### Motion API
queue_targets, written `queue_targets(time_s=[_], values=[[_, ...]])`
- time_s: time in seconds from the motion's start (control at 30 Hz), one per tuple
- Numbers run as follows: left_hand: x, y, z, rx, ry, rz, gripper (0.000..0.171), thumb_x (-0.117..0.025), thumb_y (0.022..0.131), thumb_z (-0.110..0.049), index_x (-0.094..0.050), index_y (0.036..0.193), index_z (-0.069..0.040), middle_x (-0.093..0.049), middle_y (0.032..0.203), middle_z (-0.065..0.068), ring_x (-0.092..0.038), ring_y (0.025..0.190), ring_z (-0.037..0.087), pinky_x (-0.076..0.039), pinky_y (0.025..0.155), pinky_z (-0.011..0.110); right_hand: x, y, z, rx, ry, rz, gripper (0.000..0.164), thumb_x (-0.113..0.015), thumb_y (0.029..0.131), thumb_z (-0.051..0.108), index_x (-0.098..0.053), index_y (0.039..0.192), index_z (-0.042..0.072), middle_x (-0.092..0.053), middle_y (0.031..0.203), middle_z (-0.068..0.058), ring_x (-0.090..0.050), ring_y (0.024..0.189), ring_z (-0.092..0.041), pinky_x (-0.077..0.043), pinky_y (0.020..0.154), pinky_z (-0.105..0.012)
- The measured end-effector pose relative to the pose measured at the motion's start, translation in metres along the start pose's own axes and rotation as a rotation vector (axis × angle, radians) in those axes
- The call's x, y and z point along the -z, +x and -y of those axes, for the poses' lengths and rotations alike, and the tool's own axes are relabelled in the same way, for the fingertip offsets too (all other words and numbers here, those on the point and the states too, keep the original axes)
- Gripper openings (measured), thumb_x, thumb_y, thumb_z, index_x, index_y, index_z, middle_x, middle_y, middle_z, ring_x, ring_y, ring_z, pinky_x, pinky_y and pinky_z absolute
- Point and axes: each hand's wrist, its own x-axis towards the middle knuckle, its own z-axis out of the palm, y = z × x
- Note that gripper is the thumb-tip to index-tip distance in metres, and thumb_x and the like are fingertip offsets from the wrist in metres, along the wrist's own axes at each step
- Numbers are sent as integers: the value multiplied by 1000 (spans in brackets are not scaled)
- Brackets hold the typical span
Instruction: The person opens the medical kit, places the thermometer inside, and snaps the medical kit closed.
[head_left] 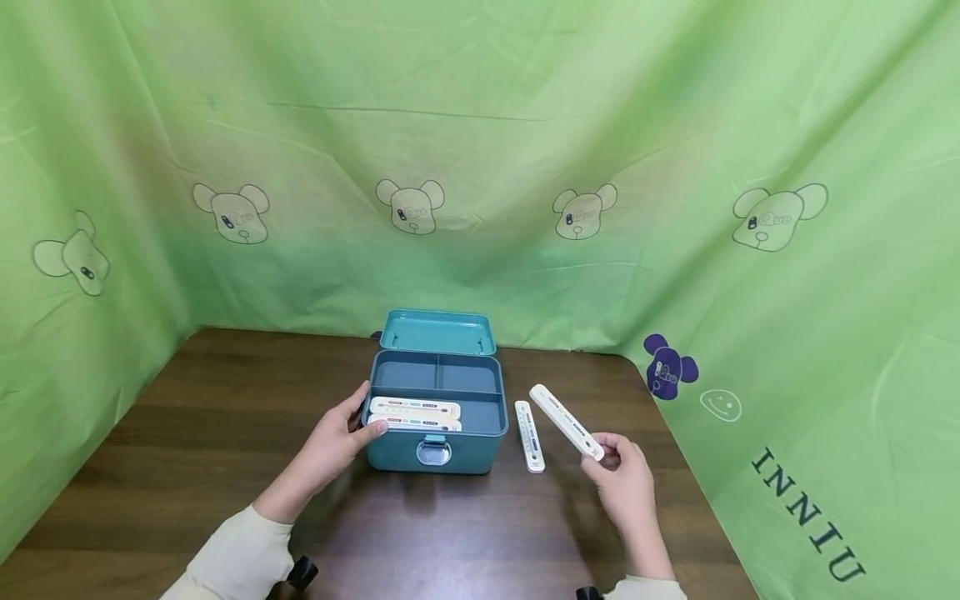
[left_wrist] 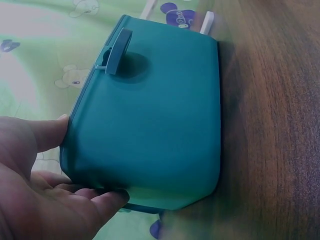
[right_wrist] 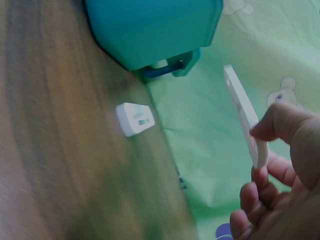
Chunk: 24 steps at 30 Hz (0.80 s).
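A teal storage box [head_left: 471, 454] stands with its lid raised at the back. My left hand [head_left: 337, 442] grips its left front corner, thumb over the rim and fingers along the side wall [left_wrist: 145, 120]. Two white thermometers [head_left: 415, 407] lie side by side in the long front compartment, toward its left end. To the right of the box, my right hand [head_left: 624, 483] pinches another white thermometer [head_left: 564, 419] by its near end, raised and slanting away to the left. A further thermometer [head_left: 529, 437] lies on the table between the box and that hand.
The opened lid [head_left: 438, 333] leans back behind the box. Two smaller compartments [head_left: 470, 375] sit at the rear of the tray. Green printed cloth [head_left: 495, 283] hangs around the back and sides of the brown wooden table [head_left: 225, 400]. A metal latch [head_left: 434, 452] hangs on the box front.
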Motion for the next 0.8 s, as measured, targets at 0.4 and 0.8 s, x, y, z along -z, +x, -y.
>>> queue_targets(time_s=[0.4, 0.8], values=[[1, -1, -2, 5, 18, 5, 82, -66, 101, -20, -15, 164, -5, -19, 170, 18, -23, 155, 33, -32, 118, 47, 13, 26, 16, 173, 106, 217, 31, -77, 84, 1, -71, 114, 2, -59, 102, -11, -56, 90, -19, -47, 75, -15], [0, -1, -4, 16, 57, -5, 82, -67, 101, -20, -17, 164, -5, -21, 169, 19, -27, 154, 35, -34, 117, 48, 14, 52, 33, 427, 12, 331, 31, -76, 83, 3, -72, 113, 10, -62, 103, -1, -58, 95, -23, -46, 81, -27]])
